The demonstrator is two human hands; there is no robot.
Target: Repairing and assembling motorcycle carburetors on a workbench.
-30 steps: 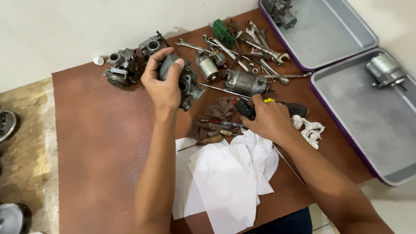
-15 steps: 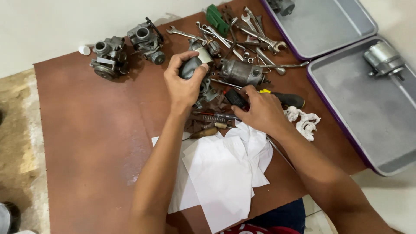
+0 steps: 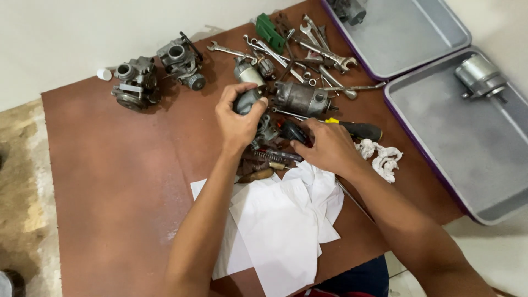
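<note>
Near the far left corner of the brown tabletop point(image 3: 110, 181) sit a small white cap point(image 3: 104, 73) and two grey carburettors point(image 3: 135, 83), point(image 3: 180, 59), side by side. Toward the middle, the left hand point(image 3: 237, 122) has its fingers curled around a dark grey metal part point(image 3: 246, 100), lifted just above the clutter of springs and small pieces. Below it, at the near edge, crumpled white paper sheets point(image 3: 280, 220) lie spread out. Just right of the held part rests a cylindrical motor body point(image 3: 301, 98), and beyond it a heap of spanners point(image 3: 308, 44) and a green piece point(image 3: 269, 30) along the far edge. The right hand point(image 3: 329, 147) lies palm down, its fingers closed over a black tool handle point(image 3: 291, 132); a black and yellow screwdriver point(image 3: 352, 127) lies just beside it. A white rag point(image 3: 382, 157) sits near the right edge. Off the tabletop to the right, two grey trays point(image 3: 451, 137), point(image 3: 407, 38) hold metal parts
</note>
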